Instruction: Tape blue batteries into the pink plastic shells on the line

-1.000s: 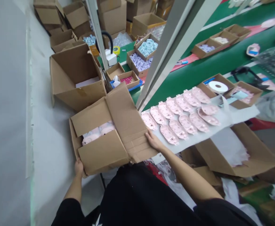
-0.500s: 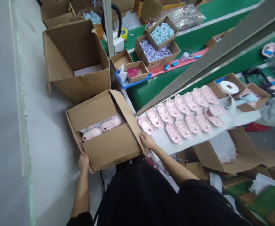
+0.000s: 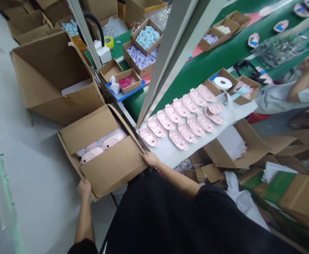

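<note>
A brown cardboard box (image 3: 109, 169) with half-folded flaps stands on the grey floor at my knees. Pink plastic shells (image 3: 101, 146) show through the gap between its flaps. My left hand (image 3: 84, 188) grips the box's near left corner from below. My right hand (image 3: 149, 158) holds the box's right edge, fingers closed on the cardboard. Just right of that hand lies a white sheet (image 3: 167, 153) carrying two rows of pink oval parts (image 3: 182, 118).
A large open empty box (image 3: 51, 76) stands behind. Small trays of purple and blue rings (image 3: 142, 47) and a tray of red bits (image 3: 126, 82) sit by a green conveyor (image 3: 223, 56). A grey post (image 3: 167, 53) crosses the view. Another person's arm (image 3: 300, 83) is at right. Cardboard scraps lie below.
The box's right flap has folded inward and the box sits lower and further left. My right hand slid along with its edge. The view swung to show a co-worker at right.
</note>
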Tool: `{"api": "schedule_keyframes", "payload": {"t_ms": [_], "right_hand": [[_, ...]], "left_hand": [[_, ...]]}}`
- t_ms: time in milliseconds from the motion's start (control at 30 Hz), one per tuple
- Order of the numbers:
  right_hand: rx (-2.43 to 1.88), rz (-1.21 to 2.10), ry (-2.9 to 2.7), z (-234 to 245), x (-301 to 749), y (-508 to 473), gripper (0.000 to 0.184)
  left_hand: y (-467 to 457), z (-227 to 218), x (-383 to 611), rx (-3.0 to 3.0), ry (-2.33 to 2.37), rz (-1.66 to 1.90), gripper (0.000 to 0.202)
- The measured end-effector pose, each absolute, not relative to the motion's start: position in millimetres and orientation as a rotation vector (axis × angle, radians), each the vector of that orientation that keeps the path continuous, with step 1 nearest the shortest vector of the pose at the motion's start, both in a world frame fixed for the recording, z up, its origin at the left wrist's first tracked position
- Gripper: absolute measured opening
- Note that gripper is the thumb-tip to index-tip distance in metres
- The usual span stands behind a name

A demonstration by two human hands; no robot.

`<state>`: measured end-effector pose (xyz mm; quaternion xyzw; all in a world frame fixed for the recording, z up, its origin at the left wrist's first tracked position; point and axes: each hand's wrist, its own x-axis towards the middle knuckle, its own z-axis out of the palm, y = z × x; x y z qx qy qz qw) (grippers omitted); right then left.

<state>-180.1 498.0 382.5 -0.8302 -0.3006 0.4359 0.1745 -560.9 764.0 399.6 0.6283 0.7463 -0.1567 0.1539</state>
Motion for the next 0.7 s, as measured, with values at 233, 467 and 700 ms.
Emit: {"api": "schedule_keyframes", "payload": {"t_ms": [233, 467, 700], "right_hand": [[-2.421, 1.390, -0.799, 378.6, -121.0, 487.7, 0.054], [-2.618, 1.305, -0.901, 387.9, -142.3, 507.9, 0.063], [-2.613, 1.111, -0.619, 405.1, -210.9, 537.1, 0.047]], "left_hand": [[744.3, 392.8, -524.9, 1.833, 2.108, -0.463, 0.060], [740.1, 387.0, -548.1, 1.668, 2.192, -0.431, 0.057], [760.8, 404.7, -558.4, 1.817, 2.142, -0.568, 0.059]]}}
